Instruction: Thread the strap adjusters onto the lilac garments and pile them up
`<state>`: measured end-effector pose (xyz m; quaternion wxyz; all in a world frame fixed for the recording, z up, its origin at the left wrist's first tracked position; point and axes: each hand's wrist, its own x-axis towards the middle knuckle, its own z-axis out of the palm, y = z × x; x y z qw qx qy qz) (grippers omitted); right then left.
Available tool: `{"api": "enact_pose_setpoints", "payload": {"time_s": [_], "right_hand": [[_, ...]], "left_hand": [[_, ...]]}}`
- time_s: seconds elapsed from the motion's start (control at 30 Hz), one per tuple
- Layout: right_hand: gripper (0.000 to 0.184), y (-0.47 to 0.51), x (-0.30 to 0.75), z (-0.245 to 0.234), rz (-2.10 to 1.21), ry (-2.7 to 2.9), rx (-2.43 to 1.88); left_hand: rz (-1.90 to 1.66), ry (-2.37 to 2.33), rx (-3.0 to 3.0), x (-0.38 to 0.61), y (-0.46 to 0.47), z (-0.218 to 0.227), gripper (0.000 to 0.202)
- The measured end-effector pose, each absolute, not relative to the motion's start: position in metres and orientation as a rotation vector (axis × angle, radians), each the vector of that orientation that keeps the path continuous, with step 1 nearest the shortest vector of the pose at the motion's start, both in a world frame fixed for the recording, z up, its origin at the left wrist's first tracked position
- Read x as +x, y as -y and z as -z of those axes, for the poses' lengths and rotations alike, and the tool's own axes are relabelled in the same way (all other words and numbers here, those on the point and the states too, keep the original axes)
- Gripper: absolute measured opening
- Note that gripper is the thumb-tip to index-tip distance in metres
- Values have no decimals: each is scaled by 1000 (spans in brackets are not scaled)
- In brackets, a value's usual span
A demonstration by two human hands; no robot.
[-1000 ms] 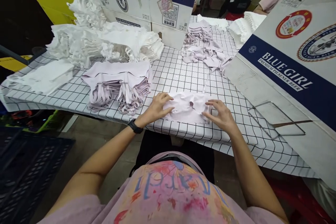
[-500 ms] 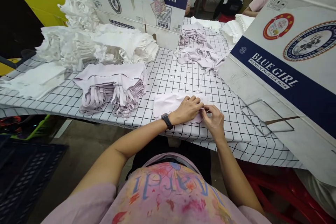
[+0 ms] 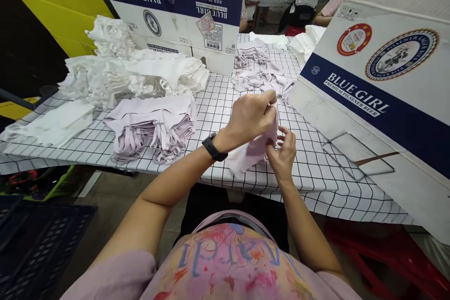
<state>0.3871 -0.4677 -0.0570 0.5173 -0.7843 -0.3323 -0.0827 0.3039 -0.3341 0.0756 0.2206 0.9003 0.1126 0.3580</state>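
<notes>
A pale lilac fabric piece (image 3: pixel 251 152) is partly lifted off the checked tablecloth in front of me. My left hand (image 3: pixel 251 115), with a black watch on its wrist, pinches its upper edge above the table. Lower down and to the right, my right hand (image 3: pixel 282 152) grips the same cloth between thumb and fingers, its other fingers loosely curled. Left of my hands lies a stack of lilac pieces with thin straps (image 3: pixel 151 124). Beyond the hands, more lilac pieces (image 3: pixel 262 78) lie in a loose heap.
White fabric stacks (image 3: pixel 140 72) fill the back left, with a flat white pile (image 3: pixel 52 122) nearer. A carton (image 3: pixel 168 14) stands behind them; another carton (image 3: pixel 372 84) leans at the right with a wire frame (image 3: pixel 358 157) against it. A red stool (image 3: pixel 393 258) is below. Other people are at the back.
My left hand has risen, lifting the cloth's edge off the table. The fabric, flat before, now hangs folded between both hands. My right hand has stayed near its place.
</notes>
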Motion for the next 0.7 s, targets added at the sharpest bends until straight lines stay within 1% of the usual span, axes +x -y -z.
{"api": "enact_pose_setpoints", "payload": {"time_s": [0.1, 0.27, 0.37, 0.47, 0.53, 0.6, 0.7], "right_hand": [[38, 469, 393, 50, 200, 790, -1906], [18, 474, 408, 41, 35, 803, -1980], [19, 478, 420, 33, -79, 698, -1952], [19, 482, 428, 19, -105, 613, -1868], [16, 481, 424, 5, -40, 640, -1841], [13, 474, 409, -10, 12, 766, -1774], [13, 452, 375, -32, -32, 1037, -1551]], "left_hand": [[-1136, -359, 2387, 296, 325, -98, 13], [-1312, -468, 2226, 282, 308, -127, 18], [-1412, -547, 2193, 271, 292, -141, 25], [-1475, -579, 2203, 260, 278, -147, 31], [-1514, -578, 2191, 255, 273, -148, 32], [-1516, -587, 2173, 253, 274, -146, 32], [-1430, -605, 2172, 255, 280, -141, 30]]}}
